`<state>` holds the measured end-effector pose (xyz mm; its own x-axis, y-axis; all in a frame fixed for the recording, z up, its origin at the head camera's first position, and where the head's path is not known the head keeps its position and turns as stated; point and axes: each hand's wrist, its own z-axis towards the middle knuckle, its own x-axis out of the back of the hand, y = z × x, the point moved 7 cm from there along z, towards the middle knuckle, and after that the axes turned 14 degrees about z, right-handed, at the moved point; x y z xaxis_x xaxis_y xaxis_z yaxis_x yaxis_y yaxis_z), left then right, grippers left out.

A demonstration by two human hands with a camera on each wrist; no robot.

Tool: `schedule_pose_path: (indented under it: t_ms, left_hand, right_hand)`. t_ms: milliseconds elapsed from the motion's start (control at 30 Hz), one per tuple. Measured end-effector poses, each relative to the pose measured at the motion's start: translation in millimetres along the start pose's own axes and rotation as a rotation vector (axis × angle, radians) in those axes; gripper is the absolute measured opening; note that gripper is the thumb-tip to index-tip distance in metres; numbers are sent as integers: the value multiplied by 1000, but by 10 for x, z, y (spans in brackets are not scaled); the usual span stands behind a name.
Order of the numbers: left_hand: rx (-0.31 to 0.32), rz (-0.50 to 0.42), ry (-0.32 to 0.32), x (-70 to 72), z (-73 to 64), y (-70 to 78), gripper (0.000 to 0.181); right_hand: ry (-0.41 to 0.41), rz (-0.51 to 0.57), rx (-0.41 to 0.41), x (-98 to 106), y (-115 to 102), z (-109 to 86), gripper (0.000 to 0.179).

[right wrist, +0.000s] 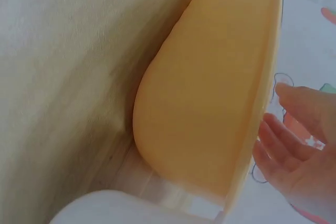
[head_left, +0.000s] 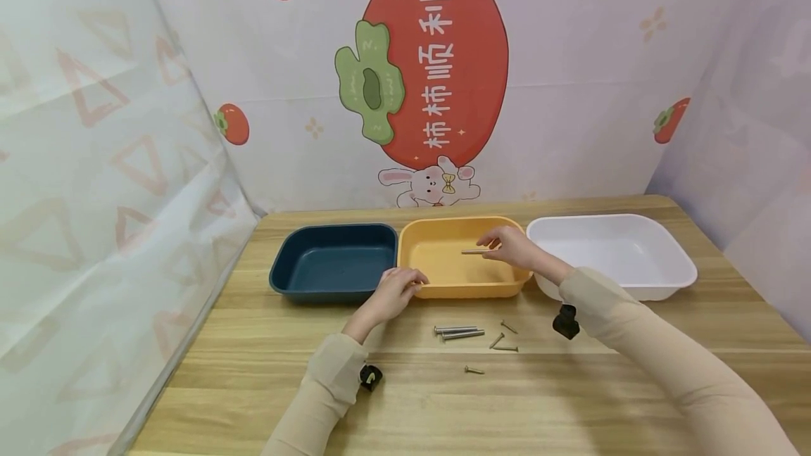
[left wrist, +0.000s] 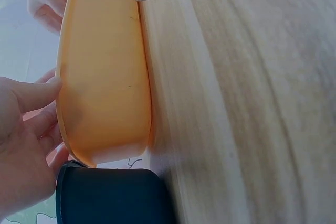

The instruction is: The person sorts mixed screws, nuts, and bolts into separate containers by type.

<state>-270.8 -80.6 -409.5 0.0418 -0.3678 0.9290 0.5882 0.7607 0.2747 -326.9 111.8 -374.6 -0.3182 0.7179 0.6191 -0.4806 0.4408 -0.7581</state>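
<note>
My left hand (head_left: 394, 292) grips the near left corner of the yellow tray (head_left: 465, 291). In the left wrist view the thumb (left wrist: 39, 94) lies against the rim and the other fingers go behind it. My right hand (head_left: 512, 248) is over the right part of that tray and holds a long silver bolt (head_left: 474, 252) level at its fingertips. The right wrist view shows the hand (right wrist: 302, 150) beyond the tray's rim, with the bolt out of sight. In front of the tray lie more long bolts (head_left: 462, 335), side by side on the wooden table (head_left: 253, 371).
Several small brass-coloured screws (head_left: 505, 349) are scattered right of the bolts, one screw (head_left: 474, 370) closer to me. A dark blue tray (head_left: 336, 297) stands left of the yellow one, a white tray (head_left: 665, 287) right of it. Printed cloth (head_left: 285, 160) hangs behind the table.
</note>
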Motion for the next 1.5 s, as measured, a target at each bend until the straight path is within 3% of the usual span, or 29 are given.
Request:
schedule_pose_path:
  t_ms: [267,533,800,1500]
  left_hand:
    - [2,2,0,34,1,12,12]
    - [0,-1,-4,4,12,4,12]
    - [-8,-6,1,16,8,7,12]
    - [-3,-18,-18,17,15,3,13]
  right_hand:
    - [71,83,80,-42,-240,-277,20]
    - [42,122,102,-182,-384,-466,19]
    - [1,142,175,-372,-489,-564,17]
    - [-210,150,65,-798,-329,-692,17]
